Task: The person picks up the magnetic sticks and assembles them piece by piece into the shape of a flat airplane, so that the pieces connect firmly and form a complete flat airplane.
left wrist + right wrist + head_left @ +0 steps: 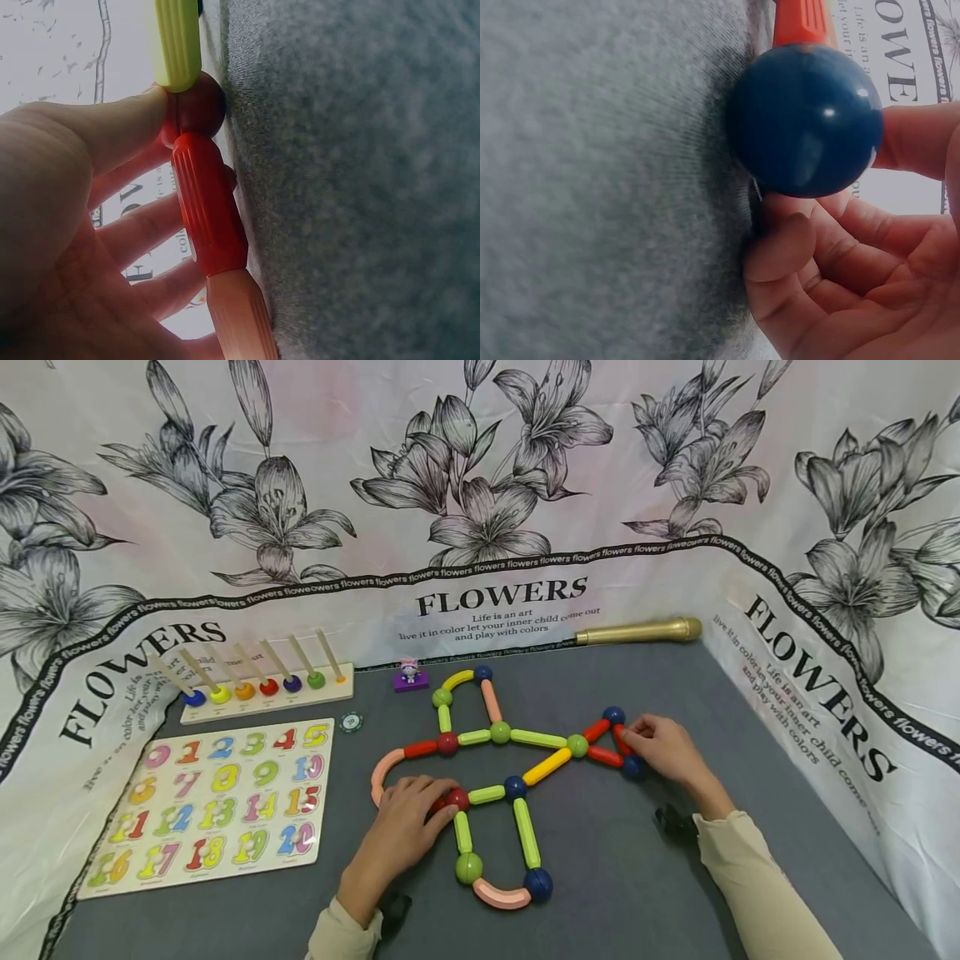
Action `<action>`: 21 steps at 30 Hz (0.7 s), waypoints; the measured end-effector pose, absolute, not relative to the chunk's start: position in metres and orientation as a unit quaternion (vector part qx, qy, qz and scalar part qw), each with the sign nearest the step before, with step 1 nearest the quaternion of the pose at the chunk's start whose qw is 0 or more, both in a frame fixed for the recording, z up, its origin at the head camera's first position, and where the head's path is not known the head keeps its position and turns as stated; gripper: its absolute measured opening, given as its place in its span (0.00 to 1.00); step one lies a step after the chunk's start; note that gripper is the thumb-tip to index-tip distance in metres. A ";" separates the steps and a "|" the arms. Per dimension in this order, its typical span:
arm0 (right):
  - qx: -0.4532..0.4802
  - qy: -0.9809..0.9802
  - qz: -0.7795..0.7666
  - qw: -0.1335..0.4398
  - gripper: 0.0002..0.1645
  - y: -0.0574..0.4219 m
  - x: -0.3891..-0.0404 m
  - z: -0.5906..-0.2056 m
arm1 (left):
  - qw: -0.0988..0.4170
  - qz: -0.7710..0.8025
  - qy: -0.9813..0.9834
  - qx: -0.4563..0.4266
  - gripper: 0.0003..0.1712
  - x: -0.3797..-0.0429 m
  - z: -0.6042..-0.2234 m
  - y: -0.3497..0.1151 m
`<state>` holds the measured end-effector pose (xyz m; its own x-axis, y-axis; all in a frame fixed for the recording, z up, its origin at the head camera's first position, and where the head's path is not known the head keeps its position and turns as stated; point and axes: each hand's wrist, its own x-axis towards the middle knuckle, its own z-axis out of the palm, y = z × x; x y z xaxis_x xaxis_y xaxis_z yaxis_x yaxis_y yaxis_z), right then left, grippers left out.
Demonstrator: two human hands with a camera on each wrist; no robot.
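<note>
Magnetic building sticks and balls lie joined in one flat figure on the grey table (600,877). My left hand (405,818) is at its left side, thumb against a red ball (201,109) and fingers behind the red stick (210,202) joined to it. A yellow-green stick (177,45) and a curved peach stick (238,307) continue from there. On the right, my right hand (663,747) pinches a red stick (621,740) in a small triangle with two blue balls. The nearer blue ball (806,120) hides part of that grip in the right wrist view.
A number puzzle board (321,793) lies at left, with a counting peg stand (300,700) behind it. A poker chip (351,722), a small figurine on a purple base (410,679) and a gold microphone (637,632) are farther back. Flower-printed cloth (510,643) surrounds the table.
</note>
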<state>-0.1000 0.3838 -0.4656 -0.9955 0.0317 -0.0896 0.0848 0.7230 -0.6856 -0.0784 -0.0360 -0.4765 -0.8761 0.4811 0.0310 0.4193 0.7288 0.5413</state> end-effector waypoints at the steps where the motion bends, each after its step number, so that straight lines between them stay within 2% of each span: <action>1: 0.034 0.928 -0.369 0.035 0.17 0.384 -0.100 -0.465 | 0.054 0.277 0.928 0.243 0.18 -0.079 -0.477 -0.035; 10: 0.036 0.932 -0.360 0.029 0.17 0.394 -0.098 -0.464 | 0.056 0.272 0.927 0.253 0.20 -0.082 -0.476 -0.027; 16: 0.041 0.934 -0.353 0.028 0.19 0.404 -0.091 -0.467 | 0.001 0.272 0.918 0.288 0.19 -0.086 -0.474 -0.032; 21: 0.048 0.939 -0.339 0.029 0.21 0.408 -0.086 -0.465 | -0.054 0.266 0.932 0.240 0.20 -0.093 -0.471 -0.054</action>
